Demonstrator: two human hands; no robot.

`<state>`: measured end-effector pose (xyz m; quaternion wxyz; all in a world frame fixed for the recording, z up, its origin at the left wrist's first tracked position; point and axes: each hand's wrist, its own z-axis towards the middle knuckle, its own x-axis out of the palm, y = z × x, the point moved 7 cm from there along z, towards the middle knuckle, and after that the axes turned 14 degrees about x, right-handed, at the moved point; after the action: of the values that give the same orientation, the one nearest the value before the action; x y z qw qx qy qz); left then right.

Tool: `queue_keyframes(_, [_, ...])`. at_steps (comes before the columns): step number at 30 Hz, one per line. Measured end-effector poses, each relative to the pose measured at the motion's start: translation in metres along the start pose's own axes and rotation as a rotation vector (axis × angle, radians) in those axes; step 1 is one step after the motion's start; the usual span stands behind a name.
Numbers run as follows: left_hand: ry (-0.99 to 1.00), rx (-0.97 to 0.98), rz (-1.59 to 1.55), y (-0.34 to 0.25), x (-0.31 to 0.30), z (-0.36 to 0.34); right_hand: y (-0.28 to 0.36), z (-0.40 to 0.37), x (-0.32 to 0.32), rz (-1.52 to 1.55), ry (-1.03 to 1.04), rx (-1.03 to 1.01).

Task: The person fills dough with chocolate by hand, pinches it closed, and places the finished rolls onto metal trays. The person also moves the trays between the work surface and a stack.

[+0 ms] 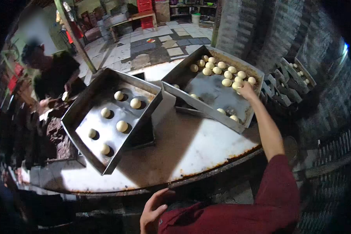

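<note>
My right hand (246, 92) reaches into the right metal tray (218, 112), its fingers closed around a pale dough ball (236, 85) at their tips. Several more dough balls (217, 70) sit in a cluster along the far and right sides of that tray, and a few others lie by its near wall. My left hand (154, 210) hangs low in front of the table edge, fingers loosely curved, thumb apart, holding nothing. To the left, a second metal tray (85, 136) stands tilted in view with several dough balls (122, 126) spaced apart on its bottom.
Both trays rest at a white table (183, 156) with a rusty front edge. Across the left side, a person (52, 72) in dark clothes holds a pale piece in one hand. More trays with dough balls (298, 70) stand at the right. A slanted pole (76, 37) rises behind.
</note>
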<state>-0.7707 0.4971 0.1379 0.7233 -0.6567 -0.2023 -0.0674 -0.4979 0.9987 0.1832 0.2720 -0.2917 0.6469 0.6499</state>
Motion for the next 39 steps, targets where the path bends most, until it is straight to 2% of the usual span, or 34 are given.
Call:
queue_keyframes(1, [0.095, 0.031, 0.032, 0.001, 0.011, 0.007, 0.011, -0.023, 0.015, -0.03, -0.046, 0.026])
queue_keyframes(2, [0.024, 0.082, -0.083, 0.001, 0.014, 0.014, 0.056, -0.097, 0.027, 0.136, -0.059, -0.142])
queue_keyframes(3, [-0.06, 0.135, -0.199, 0.002, 0.015, 0.016, 0.099, -0.176, 0.044, 0.136, -0.047, -0.396])
queue_keyframes(4, [-0.103, 0.159, -0.193, 0.0, 0.014, 0.017, 0.116, -0.245, 0.082, 0.079, -0.059, -0.547])
queue_keyframes(5, [-0.191, 0.09, -0.5, 0.004, 0.011, 0.017, 0.13, -0.316, 0.12, 0.026, -0.076, -0.698])
queue_keyframes(6, [-0.276, 0.036, -0.814, 0.011, -0.002, 0.007, 0.168, -0.389, 0.138, -0.039, 0.154, -0.956])
queue_keyframes(7, [-0.381, -0.019, -0.563, 0.043, -0.048, -0.021, 0.198, -0.465, 0.154, -0.083, 0.453, -1.175])
queue_keyframes(9, [-0.579, 0.048, -0.295, 0.003, -0.093, -0.07, 0.222, -0.539, 0.186, 0.07, 0.779, -1.338])
queue_keyframes(11, [-0.776, 0.304, -0.218, -0.02, -0.136, -0.133, 0.256, -0.571, 0.241, 0.34, 1.066, -1.017])
queue_keyframes(12, [-0.824, 0.321, -0.211, -0.021, -0.147, -0.165, 0.288, -0.583, 0.263, 0.648, 0.988, -0.93])
queue_keyframes(13, [-0.851, 0.281, -0.163, -0.021, -0.157, -0.193, 0.298, -0.601, 0.303, 0.649, 0.917, -0.76])
queue_keyframes(14, [-0.87, 0.249, -0.119, -0.026, -0.171, -0.215, 0.317, -0.611, 0.34, 0.742, 0.893, -0.701])
queue_keyframes(15, [-0.905, 0.271, -0.121, -0.038, -0.185, -0.236, 0.345, -0.623, 0.365, 0.725, 0.732, -0.643])
queue_keyframes(17, [-0.892, 0.533, -0.434, -0.074, -0.211, -0.262, 0.377, -0.617, 0.443, 0.508, 0.49, -0.783])
queue_keyframes(18, [-0.897, 0.626, -0.383, -0.097, -0.215, -0.275, 0.385, -0.597, 0.484, 0.415, 0.26, -0.769])
queue_keyframes(19, [-0.906, 0.636, -0.369, -0.103, -0.225, -0.284, 0.391, -0.567, 0.522, 0.324, 0.146, -0.591])
queue_keyframes(20, [-0.992, 0.55, -0.286, -0.102, -0.239, -0.294, 0.407, -0.543, 0.535, 0.198, 0.168, -0.486])
queue_keyframes(21, [-1.079, 0.462, -0.21, -0.1, -0.252, -0.304, 0.408, -0.515, 0.578, 0.115, 0.01, -0.499])
queue_keyframes(23, [-1.007, 0.371, -0.043, -0.079, -0.291, -0.302, 0.424, -0.494, 0.587, 0.188, 0.144, -0.376])
queue_keyframes(25, [-1.042, 0.249, 0.125, -0.079, -0.323, -0.285, 0.434, -0.499, 0.592, 0.204, 0.213, -0.447])
queue_keyframes(26, [-1.116, 0.292, 0.27, -0.089, -0.343, -0.273, 0.442, -0.519, 0.57, 0.259, 0.24, -0.5])
queue_keyframes(27, [-1.18, 0.335, 0.421, -0.097, -0.367, -0.26, 0.43, -0.529, 0.591, 0.284, 0.101, -0.68])
queue_keyframes(28, [-1.193, 0.361, 0.263, -0.086, -0.399, -0.238, 0.44, -0.568, 0.564, 0.262, 0.192, -0.848])
queue_keyframes(29, [-1.183, 0.386, 0.251, -0.098, -0.418, -0.211, 0.449, -0.609, 0.536, 0.247, 0.301, -1.011])
queue_keyframes(30, [-1.101, 0.34, 0.003, -0.093, -0.427, -0.186, 0.465, -0.635, 0.517, 0.231, 0.466, -1.024])
queue_keyframes(31, [-1.007, 0.301, -0.234, -0.094, -0.436, -0.158, 0.486, -0.637, 0.516, 0.22, 0.517, -1.049])
queue_keyframes(33, [-0.891, 0.503, -0.479, -0.132, -0.431, -0.124, 0.533, -0.585, 0.537, 0.246, 0.417, -0.986])
queue_keyframes(34, [-0.829, 0.547, -0.551, -0.149, -0.434, -0.115, 0.557, -0.556, 0.562, 0.084, 0.477, -0.846])
queue_keyframes(35, [-0.782, 0.564, -0.589, -0.164, -0.435, -0.11, 0.58, -0.526, 0.586, -0.076, 0.529, -0.705])
queue_keyframes(37, [-0.778, 0.535, -0.708, -0.178, -0.45, -0.105, 0.616, -0.475, 0.616, -0.18, 0.522, -0.591])
queue_keyframes(39, [-0.912, 0.519, -0.635, -0.18, -0.471, -0.109, 0.625, -0.424, 0.699, -0.516, 0.335, -0.764])
